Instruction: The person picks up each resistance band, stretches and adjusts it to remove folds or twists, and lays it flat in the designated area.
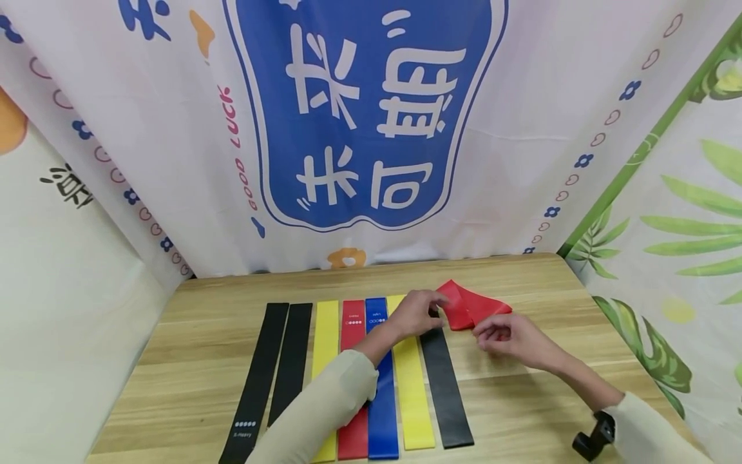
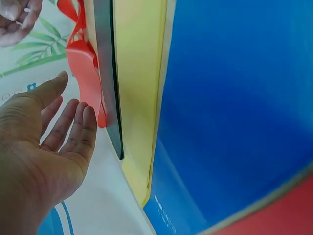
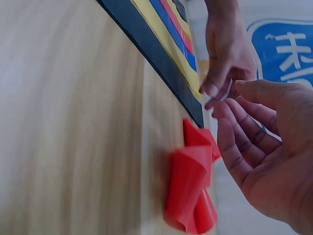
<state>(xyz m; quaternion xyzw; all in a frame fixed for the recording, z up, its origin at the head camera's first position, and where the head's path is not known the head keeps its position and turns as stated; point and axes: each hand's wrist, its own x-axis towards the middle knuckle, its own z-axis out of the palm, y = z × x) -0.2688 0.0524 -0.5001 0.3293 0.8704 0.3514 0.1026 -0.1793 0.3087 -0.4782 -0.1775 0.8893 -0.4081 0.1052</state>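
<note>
A red resistance band point(image 1: 464, 306) lies loosely folded at the table's back right, its loops standing up a little in the right wrist view. My left hand point(image 1: 416, 314) hovers over the top of a black band point(image 1: 446, 380), beside the red one. Its fingers are relaxed, with nothing held in the left wrist view. At the red band's near right side is my right hand point(image 1: 510, 338). Its fingers point(image 3: 244, 132) bend loosely, thumb near the fingertips, and I see nothing between them. The right wrist view shows this hand apart from the red band.
Left of the black band, several flat bands lie side by side: yellow point(image 1: 414, 399), blue point(image 1: 382, 419), red point(image 1: 352, 322), another yellow point(image 1: 326, 328) and two black ones. Beneath them is a wooden table point(image 1: 191, 361). Printed curtains point(image 1: 522, 84) hang behind and beside it.
</note>
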